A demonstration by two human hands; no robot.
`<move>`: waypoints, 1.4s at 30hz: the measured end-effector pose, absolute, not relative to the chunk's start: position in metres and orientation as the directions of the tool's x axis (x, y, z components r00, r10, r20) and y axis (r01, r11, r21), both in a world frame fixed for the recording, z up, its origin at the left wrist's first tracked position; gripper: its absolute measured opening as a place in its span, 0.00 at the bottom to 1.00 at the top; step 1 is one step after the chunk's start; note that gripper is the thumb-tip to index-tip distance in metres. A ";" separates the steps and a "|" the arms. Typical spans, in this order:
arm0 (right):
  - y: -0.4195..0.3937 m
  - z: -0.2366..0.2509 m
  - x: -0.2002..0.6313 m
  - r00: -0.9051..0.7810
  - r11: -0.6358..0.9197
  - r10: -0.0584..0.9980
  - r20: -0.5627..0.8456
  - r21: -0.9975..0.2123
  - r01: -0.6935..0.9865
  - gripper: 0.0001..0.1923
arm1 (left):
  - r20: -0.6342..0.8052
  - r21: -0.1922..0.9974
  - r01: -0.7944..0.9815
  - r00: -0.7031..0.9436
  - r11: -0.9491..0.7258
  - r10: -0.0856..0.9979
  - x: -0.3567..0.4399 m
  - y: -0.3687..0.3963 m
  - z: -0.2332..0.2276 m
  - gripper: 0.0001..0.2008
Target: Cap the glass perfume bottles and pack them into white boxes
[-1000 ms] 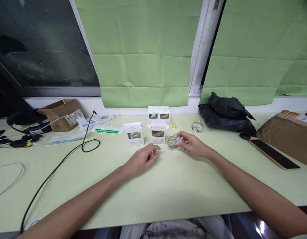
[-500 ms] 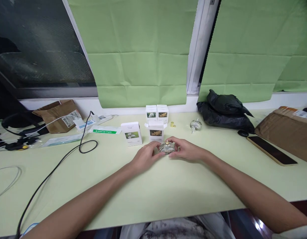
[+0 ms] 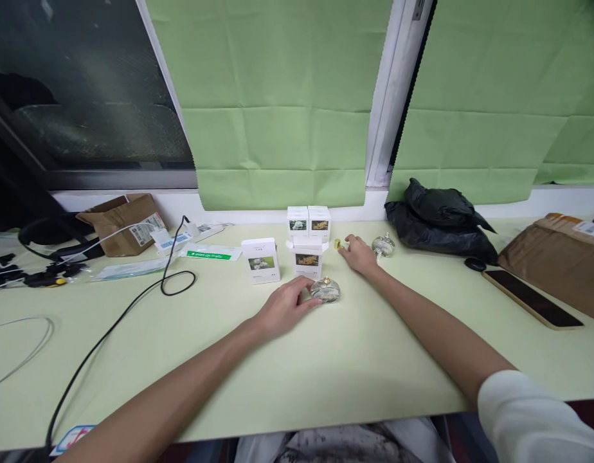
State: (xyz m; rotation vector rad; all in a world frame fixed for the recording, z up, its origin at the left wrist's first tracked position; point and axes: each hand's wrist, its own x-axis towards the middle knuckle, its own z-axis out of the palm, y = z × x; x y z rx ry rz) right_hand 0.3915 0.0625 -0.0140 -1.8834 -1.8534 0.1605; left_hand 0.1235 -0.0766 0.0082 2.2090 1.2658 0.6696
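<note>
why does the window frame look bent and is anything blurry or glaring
Head view: wide-angle lens bows the window frame and table edge; lighting is soft and even, shadows faint; the glass bottle by the left hand shows small highlights, its detail slightly soft.

The little round bottle [image 3: 325, 291] by the left hand [image 3: 285, 307] looks like clear, shiny glass with a gold metal top, and the second bottle [image 3: 382, 244] near the right hand [image 3: 359, 254] is the same shiny glass, with a tiny shiny gold cap [image 3: 337, 244] close by. The small white boxes [image 3: 308, 241] are smooth card with a picture on the front, the brown boxes [image 3: 552, 260] are dull, rough cardboard, and the black bag [image 3: 439, 218] is thin, crinkly, shiny plastic. The table [image 3: 297, 373] is smooth and matt pale green, the blinds [image 3: 278, 103] look like creased green paper, and the phone [image 3: 529, 298] has a dark glossy face.
</note>
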 end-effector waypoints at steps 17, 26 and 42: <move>0.052 -0.026 0.407 -0.081 0.208 0.950 0.303 -0.416 0.885 0.07 | 0.178 0.638 0.629 0.441 -0.444 0.880 0.126 -0.079 0.010 0.16; 0.038 -0.028 0.420 -0.222 0.388 0.910 0.350 -0.530 0.754 0.16 | 0.189 0.644 0.616 0.447 -0.454 0.874 0.126 -0.078 0.009 0.18; -0.060 0.029 0.370 -0.335 0.634 0.768 0.546 -0.721 0.280 0.11 | 0.185 0.651 0.612 0.446 -0.449 0.876 0.126 -0.078 0.008 0.17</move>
